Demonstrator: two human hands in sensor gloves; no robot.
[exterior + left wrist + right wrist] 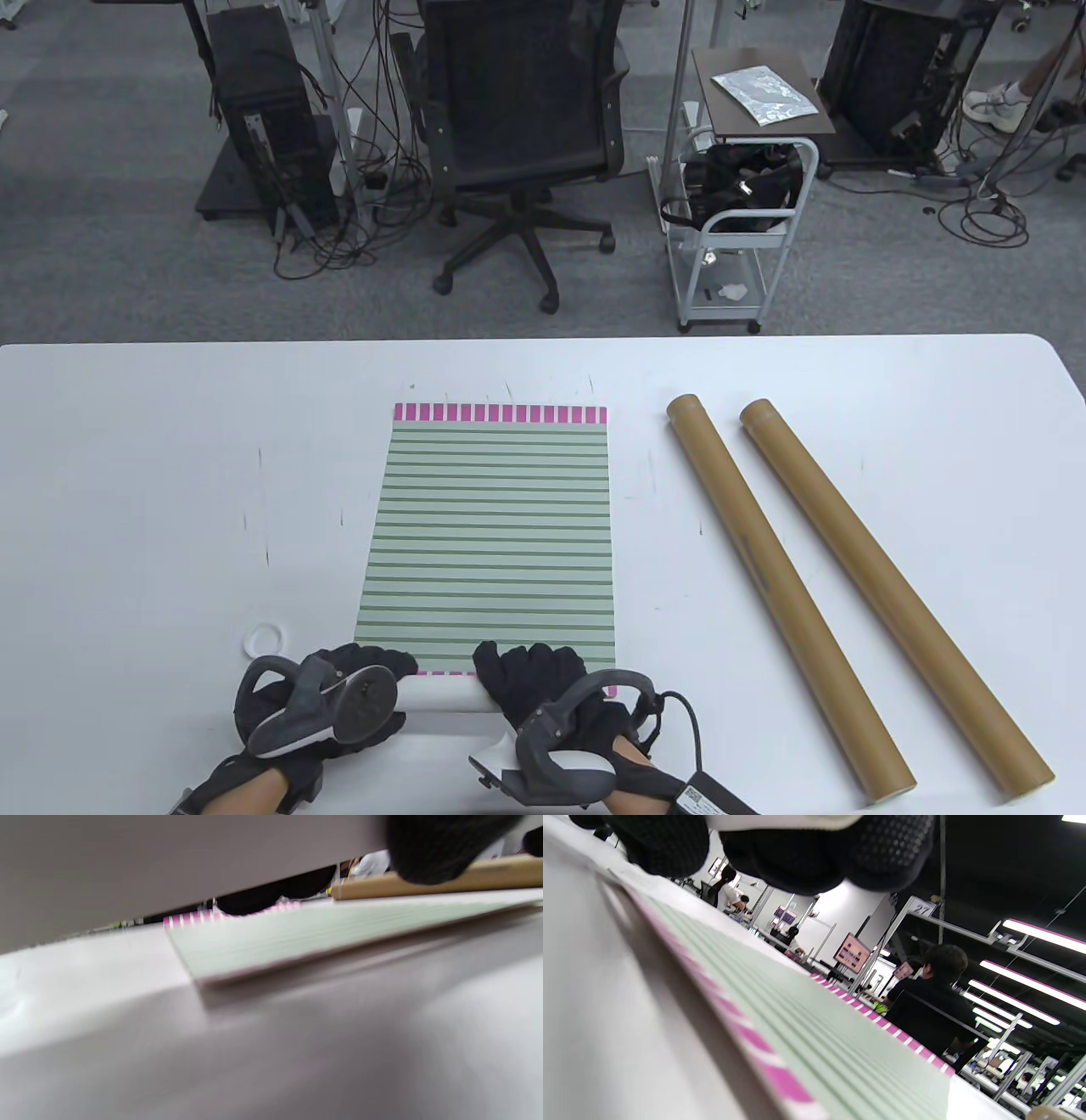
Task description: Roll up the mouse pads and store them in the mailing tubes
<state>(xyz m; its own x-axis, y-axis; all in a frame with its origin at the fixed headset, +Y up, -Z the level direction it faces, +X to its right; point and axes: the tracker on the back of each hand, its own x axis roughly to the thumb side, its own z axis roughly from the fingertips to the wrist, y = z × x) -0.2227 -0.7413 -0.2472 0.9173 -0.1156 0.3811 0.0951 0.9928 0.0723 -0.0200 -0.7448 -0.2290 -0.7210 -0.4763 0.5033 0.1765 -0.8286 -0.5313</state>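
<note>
A green-striped mouse pad (492,535) with pink-checked ends lies flat in the middle of the white table (153,509). Its near end is curled up into a short white roll (443,692). My left hand (365,669) grips the roll's left part and my right hand (528,675) grips its right part, fingers curled over the top. Two brown mailing tubes (780,586) (891,594) lie side by side to the right of the pad, slanting towards the front right. The right wrist view shows my fingertips (780,857) over the white roll, with the pad (806,1027) stretching away.
A white round cap (265,637) lies on the table just left of the pad's near corner. Beyond the far edge stand an office chair (522,127) and a small cart (738,229). The left wrist view shows the pad (297,938) and one tube (424,885).
</note>
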